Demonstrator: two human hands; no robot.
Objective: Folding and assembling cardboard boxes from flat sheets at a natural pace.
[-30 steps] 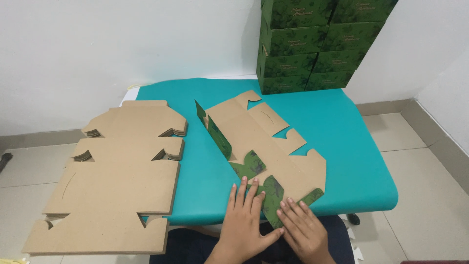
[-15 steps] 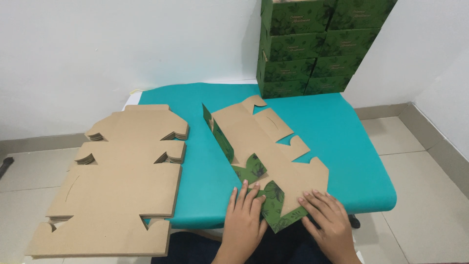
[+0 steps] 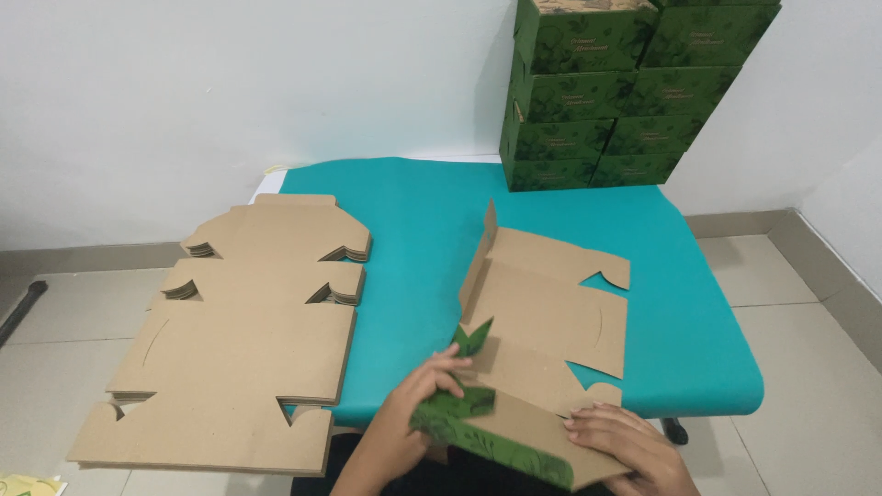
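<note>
A flat-cut brown cardboard box blank with a green leaf-printed outer face (image 3: 542,321) lies at 5 o'clock on the teal-covered counter (image 3: 413,239), its near flap overhanging the edge, so I judge a hard fold could crease it crookedly or tip it off. The left hand (image 3: 413,418) pinches the raised green flap; the right hand (image 3: 625,441) presses flat, fingers together.

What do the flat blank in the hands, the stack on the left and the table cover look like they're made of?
Blank: brown cardboard, matte, with a green leaf print on the other face; creased folds and die-cut notches show. The left hand lifts a flap, the right hand presses on the near panel.
Stack: the same brown cardboard, layered edges visible.
Cover: smooth matte teal sheet, perhaps paper or felt.
</note>
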